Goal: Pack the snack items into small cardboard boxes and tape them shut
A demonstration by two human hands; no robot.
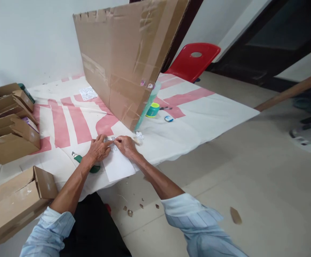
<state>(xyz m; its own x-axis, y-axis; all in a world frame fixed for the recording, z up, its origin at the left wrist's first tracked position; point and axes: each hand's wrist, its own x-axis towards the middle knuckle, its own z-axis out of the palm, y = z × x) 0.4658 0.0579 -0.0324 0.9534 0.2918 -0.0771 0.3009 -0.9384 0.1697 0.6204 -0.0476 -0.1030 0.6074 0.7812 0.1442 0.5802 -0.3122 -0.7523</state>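
My left hand (98, 148) and my right hand (126, 145) meet over the top edge of a white paper sheet (118, 165) on the cloth-covered table (198, 107). Both have fingers curled and pinched on a small shiny piece (110, 140) at the paper's top. What exactly that piece is I cannot make out. A green-handled tool (83, 162) lies just under my left wrist. A crumpled bit of white paper (138, 135) sits right of my right hand.
A tall cardboard sheet (123, 60) stands upright across the table behind my hands. Open cardboard boxes (8, 121) lie left, another box (13, 203) at near left. A teal tape roll (152, 109) and a red chair (194, 60) are beyond. Scraps litter the floor (235, 215).
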